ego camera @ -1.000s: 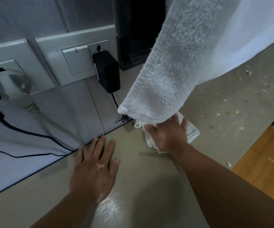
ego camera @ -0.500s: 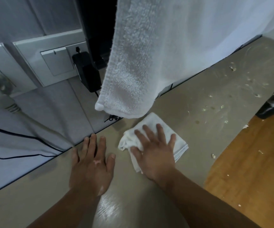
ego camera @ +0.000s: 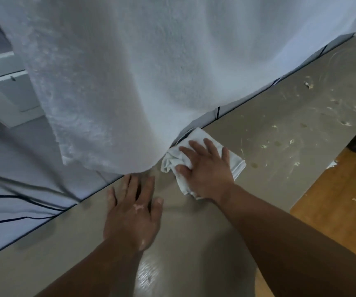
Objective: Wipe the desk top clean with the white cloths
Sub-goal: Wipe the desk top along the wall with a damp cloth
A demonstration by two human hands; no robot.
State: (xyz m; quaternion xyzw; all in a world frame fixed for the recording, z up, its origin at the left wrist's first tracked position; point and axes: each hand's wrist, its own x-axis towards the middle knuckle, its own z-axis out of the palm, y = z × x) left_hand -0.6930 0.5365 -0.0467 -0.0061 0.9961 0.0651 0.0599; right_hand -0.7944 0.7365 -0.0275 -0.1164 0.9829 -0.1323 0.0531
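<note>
right hand (ego camera: pixel 205 168): fingers spread, palm pressing down on small folded white cloth (ego camera: pixel 236 162)
cloth position: on smooth grey-beige desk (ego camera: pixel 194 243), at its back edge, just beside the hem of the large hanging white terry towel (ego camera: pixel 130 82)
left hand (ego camera: pixel 132 213): flat on desk, fingers straight, holding nothing
residue: pale specks (ego camera: pixel 279 142) right of cloth

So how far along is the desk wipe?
Done: the desk top around the left hand looks clean and glossy. In hand: the right hand presses the white cloth flat at the back edge. Left: pale crumbs litter the stretch further right, not yet wiped.
</note>
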